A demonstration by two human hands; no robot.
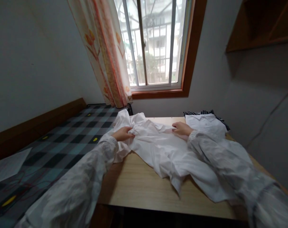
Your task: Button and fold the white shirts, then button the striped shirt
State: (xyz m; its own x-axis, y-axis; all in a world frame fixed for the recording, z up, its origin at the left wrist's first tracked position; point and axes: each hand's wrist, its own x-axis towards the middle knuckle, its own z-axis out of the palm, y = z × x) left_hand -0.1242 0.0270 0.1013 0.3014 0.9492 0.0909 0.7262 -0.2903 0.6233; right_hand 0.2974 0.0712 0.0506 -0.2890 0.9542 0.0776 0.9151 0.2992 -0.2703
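A white shirt (165, 148) is spread crumpled across a wooden table (139, 186). Its far left part is gripped by the left hand (123, 133), the fingers curled shut on bunched cloth. Its middle is pressed by the right hand (181, 129), whose fingers are bent; a firm grasp cannot be told. A folded white garment (205, 123) lies just beside, over striped cloth (196, 112). A checked bed (63, 142) stands left, below a window (155, 44).

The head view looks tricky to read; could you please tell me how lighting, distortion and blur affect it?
In the head view, the window backlights the room, so the walls look dim; wide-angle distortion bends the wooden table edge and stretches both sleeves; the white shirt stays readable, gripped by the left hand and right hand; near corners are soft.
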